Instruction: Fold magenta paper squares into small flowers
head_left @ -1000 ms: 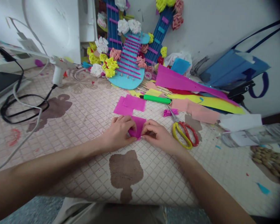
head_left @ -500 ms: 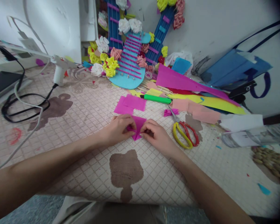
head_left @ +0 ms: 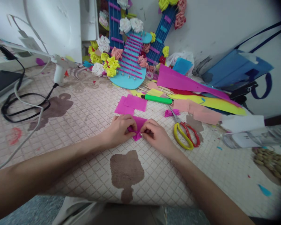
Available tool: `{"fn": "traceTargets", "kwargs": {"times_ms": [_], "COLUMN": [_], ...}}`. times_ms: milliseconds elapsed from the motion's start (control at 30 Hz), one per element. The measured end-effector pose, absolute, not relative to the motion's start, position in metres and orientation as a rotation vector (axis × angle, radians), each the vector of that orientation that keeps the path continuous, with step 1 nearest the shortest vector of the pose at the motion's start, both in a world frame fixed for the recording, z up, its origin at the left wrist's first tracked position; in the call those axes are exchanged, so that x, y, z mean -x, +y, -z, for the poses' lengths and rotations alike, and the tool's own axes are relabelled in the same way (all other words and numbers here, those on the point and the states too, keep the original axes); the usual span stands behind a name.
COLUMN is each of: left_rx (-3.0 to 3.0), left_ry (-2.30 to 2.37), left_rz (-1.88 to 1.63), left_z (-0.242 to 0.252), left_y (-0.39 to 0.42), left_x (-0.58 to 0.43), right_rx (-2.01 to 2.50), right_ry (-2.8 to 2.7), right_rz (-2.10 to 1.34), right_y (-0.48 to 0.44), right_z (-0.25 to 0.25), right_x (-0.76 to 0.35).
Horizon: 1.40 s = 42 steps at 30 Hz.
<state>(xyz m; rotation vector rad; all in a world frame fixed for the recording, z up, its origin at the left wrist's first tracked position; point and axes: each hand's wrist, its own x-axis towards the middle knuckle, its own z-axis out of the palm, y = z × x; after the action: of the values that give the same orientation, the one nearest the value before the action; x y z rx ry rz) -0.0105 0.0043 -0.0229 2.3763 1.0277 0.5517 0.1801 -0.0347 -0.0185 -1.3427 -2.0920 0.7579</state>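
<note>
Between my hands lies a piece of magenta paper (head_left: 140,122), its near end folded into creases at a point. My left hand (head_left: 121,129) pinches the paper's left side between thumb and fingers. On the opposite side, the fingertips of my right hand (head_left: 154,132) pinch its right edge. Flat magenta paper pieces (head_left: 135,102) rest just beyond, overlapping each other. Scissors (head_left: 184,134) with one yellow and one red handle lie to the right of my right hand. Their tips touch a small rolled magenta piece (head_left: 171,112).
A green marker (head_left: 158,99) lies behind the paper pieces, by peach paper strips (head_left: 201,112). At the left stands a white glue gun (head_left: 59,70) with a coiled black cable. Blue panels (head_left: 128,73) with crumpled paper flowers lean at the back. A clear bottle (head_left: 255,136) lies at the right.
Both hands stay almost in place, still pinching the magenta paper. The near fold looks slightly more closed between the fingertips.
</note>
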Motion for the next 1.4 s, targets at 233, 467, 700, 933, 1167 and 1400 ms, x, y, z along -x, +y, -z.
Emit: {"fn": "traceTargets", "kwargs": {"times_ms": [233,467,700,933,1167,1400], "left_rx": [-2.372,-2.337,-2.354,-2.388,-2.431,-2.459], "left_ry": [1.033,1.060,1.027,1.025,1.022,1.078], "left_rz": [-0.556,-0.559,-0.573,-0.566,-0.566,-0.556], "left_z": [0.0216,0.0193,0.0215,0.0203,0.0230,0.0251], "left_y": [0.0029,0.0025,0.0032,0.0038,0.0041,0.0031], "left_x": [0.0099,0.0089,0.0105,0.0115,0.0130,0.0146], "right_rx": [1.346,1.355,1.343,1.429,1.427,1.403], "right_ry": [-2.096,-2.039,-2.103,-2.110,-2.130,-2.160], "right_rz": [-0.705,-0.711,-0.699,-0.712,-0.752,-0.709], "right_y": [-0.0356,-0.0366,-0.0365,-0.0382,-0.0386,-0.0407], "right_z": [0.0220,0.0236,0.0228,0.0217,0.0202,0.0183], "right_x": [-0.1773,-0.1760,-0.1754,-0.1730,-0.1759,-0.1755]}}
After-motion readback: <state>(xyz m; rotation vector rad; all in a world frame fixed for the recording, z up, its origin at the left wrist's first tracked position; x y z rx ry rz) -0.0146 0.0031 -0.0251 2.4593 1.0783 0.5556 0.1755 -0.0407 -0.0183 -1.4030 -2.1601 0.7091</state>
